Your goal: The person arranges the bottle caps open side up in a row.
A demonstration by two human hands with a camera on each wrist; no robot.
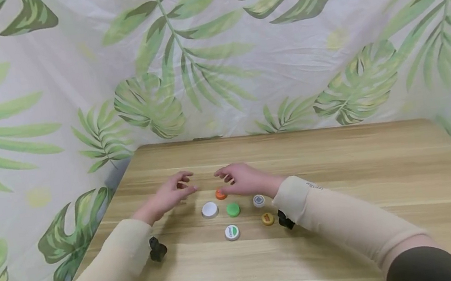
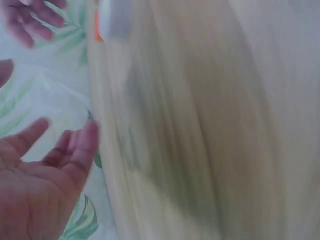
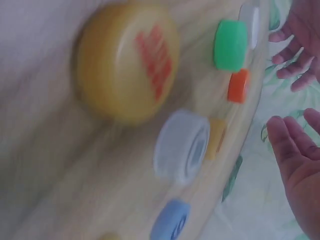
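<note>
Both hands hover over a loose group of bottle caps, fingers loosely bent and holding nothing. My left hand (image 1: 172,192) is to the left of the group, nearest the plain white cap (image 1: 209,210). My right hand (image 1: 243,179) hangs over the back of it, its thumb overlapping the orange cap (image 1: 219,195) in the head view. Around them lie a green cap (image 1: 233,210), a clear cap with a grey mark (image 1: 259,200), a yellow cap with red print (image 1: 268,219) and a white cap with a green label (image 1: 232,232). The right wrist view adds a blue cap (image 3: 171,220) and a second yellowish cap (image 3: 216,139).
The wooden table (image 1: 342,162) carries the caps near its middle. Behind it hangs a leaf-patterned cloth (image 1: 285,68). A small black wrist camera (image 1: 157,249) sits under the left sleeve, and another black camera (image 1: 285,220) under the right sleeve, close to the yellow cap.
</note>
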